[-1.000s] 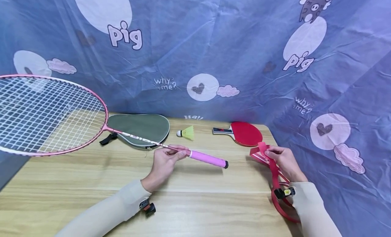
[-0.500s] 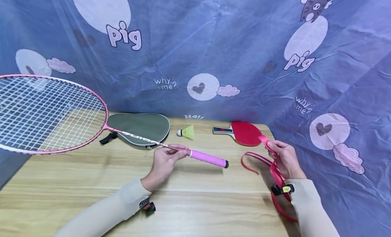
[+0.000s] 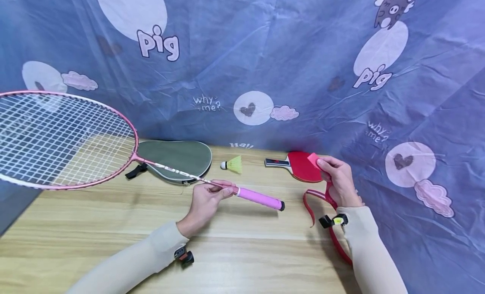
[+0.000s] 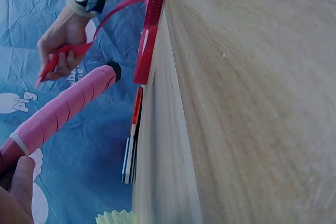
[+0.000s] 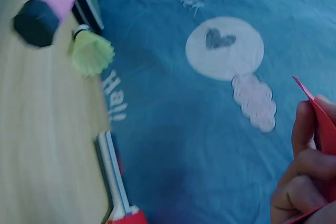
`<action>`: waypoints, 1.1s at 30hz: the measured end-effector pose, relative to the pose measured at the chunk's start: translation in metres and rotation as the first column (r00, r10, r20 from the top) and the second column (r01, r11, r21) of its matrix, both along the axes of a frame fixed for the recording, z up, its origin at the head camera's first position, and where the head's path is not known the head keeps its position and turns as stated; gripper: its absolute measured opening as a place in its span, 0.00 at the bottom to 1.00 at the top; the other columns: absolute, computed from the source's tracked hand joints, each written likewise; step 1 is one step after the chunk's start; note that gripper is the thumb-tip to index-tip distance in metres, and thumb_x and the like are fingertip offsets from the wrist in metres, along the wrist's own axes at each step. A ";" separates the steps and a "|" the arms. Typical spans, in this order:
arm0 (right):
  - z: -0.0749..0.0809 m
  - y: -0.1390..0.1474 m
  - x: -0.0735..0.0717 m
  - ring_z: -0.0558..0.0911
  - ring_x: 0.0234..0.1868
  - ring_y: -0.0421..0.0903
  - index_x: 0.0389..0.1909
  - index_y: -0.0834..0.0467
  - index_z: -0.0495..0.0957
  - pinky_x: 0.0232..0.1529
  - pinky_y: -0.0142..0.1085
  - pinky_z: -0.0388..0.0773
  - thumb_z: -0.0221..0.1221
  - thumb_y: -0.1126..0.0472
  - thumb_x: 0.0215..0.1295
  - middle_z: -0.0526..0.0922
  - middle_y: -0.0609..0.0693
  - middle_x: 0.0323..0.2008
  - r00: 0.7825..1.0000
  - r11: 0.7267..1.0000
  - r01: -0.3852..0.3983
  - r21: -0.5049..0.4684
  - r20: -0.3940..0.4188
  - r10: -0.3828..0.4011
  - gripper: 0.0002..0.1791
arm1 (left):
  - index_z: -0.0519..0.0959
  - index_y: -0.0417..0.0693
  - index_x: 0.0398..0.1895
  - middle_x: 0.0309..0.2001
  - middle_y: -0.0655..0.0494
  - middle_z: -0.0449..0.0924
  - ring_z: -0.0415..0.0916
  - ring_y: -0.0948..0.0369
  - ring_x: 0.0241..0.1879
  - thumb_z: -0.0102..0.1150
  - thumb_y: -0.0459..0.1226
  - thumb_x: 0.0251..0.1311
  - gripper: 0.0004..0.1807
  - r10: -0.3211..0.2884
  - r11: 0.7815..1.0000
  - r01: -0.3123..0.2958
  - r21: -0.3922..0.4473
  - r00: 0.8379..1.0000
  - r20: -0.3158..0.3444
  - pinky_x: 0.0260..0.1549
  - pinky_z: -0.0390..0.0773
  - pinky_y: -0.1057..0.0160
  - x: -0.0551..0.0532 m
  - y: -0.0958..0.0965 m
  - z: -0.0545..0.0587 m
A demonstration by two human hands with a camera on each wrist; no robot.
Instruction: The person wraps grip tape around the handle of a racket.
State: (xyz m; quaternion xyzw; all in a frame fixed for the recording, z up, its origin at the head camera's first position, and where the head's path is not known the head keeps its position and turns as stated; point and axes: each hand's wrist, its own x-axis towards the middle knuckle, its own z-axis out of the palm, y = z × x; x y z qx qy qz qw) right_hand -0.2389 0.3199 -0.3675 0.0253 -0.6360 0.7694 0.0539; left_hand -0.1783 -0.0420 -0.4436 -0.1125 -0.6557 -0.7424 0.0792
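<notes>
My left hand (image 3: 206, 201) pinches the shaft of a pink badminton racket (image 3: 259, 198) just above its pink wrapped handle. The racket is raised, its strung head reaching out to the left edge of the head view and the black-capped butt pointing right. On the right, my right hand (image 3: 339, 182) holds one end of a red grip tape (image 3: 313, 159) between thumb and fingers. The rest of the tape hangs below in loose loops, partly hidden by the right forearm. In the left wrist view the tape (image 4: 77, 50) trails from the curled fingers toward the table, apart from the handle butt.
A red table tennis bat (image 3: 303, 167) lies at the back right, overlapped by the tape end. Left of it are a yellow shuttlecock (image 3: 233, 164) and a green bat case (image 3: 182, 155). A blue printed curtain (image 3: 212, 66) hangs along the back and right of the wooden table (image 3: 246, 256).
My right hand has risen and shifted left with the tape, its held end now straightened out in front of the bat. The left hand and racket have stayed almost still.
</notes>
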 end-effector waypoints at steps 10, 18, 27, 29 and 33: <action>0.011 -0.055 -0.019 0.83 0.23 0.37 0.28 0.54 0.87 0.25 0.26 0.83 0.66 0.70 0.63 0.86 0.43 0.22 0.997 0.997 -0.036 0.068 -0.065 0.041 0.09 | 0.87 0.34 0.41 0.41 0.38 0.89 0.89 0.66 0.39 0.70 0.30 0.57 0.10 0.001 1.000 -0.001 -0.022 1.000 0.025 0.45 0.87 0.65 0.002 0.001 -0.002; 0.012 -0.104 -0.018 0.78 0.26 0.33 0.31 0.57 0.87 0.28 0.26 0.77 0.67 0.68 0.61 0.86 0.38 0.24 0.966 0.912 -0.131 0.388 -0.155 0.205 0.03 | 0.85 0.32 0.42 0.40 0.36 0.89 0.89 0.65 0.37 0.70 0.29 0.57 0.11 -0.012 1.000 0.013 -0.014 0.999 0.032 0.44 0.88 0.64 0.001 0.001 -0.001; 0.011 -0.151 -0.006 0.74 0.24 0.38 0.33 0.60 0.88 0.26 0.29 0.72 0.70 0.64 0.59 0.85 0.45 0.26 0.884 0.633 -0.324 0.703 -0.013 0.467 0.04 | 0.86 0.35 0.42 0.39 0.39 0.90 0.90 0.62 0.38 0.70 0.33 0.58 0.11 -0.036 0.999 0.037 -0.038 0.999 0.012 0.45 0.87 0.63 0.004 0.002 0.001; 0.009 -0.156 -0.004 0.70 0.22 0.37 0.31 0.57 0.88 0.23 0.28 0.65 0.71 0.63 0.59 0.85 0.46 0.25 0.853 0.573 -0.343 0.744 -0.008 0.521 0.03 | 0.86 0.36 0.42 0.39 0.40 0.90 0.90 0.63 0.38 0.71 0.33 0.58 0.11 -0.026 0.998 0.026 -0.060 1.000 0.006 0.46 0.87 0.64 0.004 0.001 0.001; 0.005 -0.161 -0.001 0.67 0.21 0.37 0.28 0.49 0.87 0.22 0.28 0.62 0.72 0.61 0.58 0.85 0.43 0.23 0.820 0.499 -0.358 0.789 0.011 0.572 0.04 | 0.86 0.35 0.43 0.41 0.40 0.90 0.89 0.64 0.39 0.71 0.34 0.57 0.12 -0.016 0.997 0.016 -0.070 1.000 0.002 0.46 0.87 0.64 0.003 0.000 0.002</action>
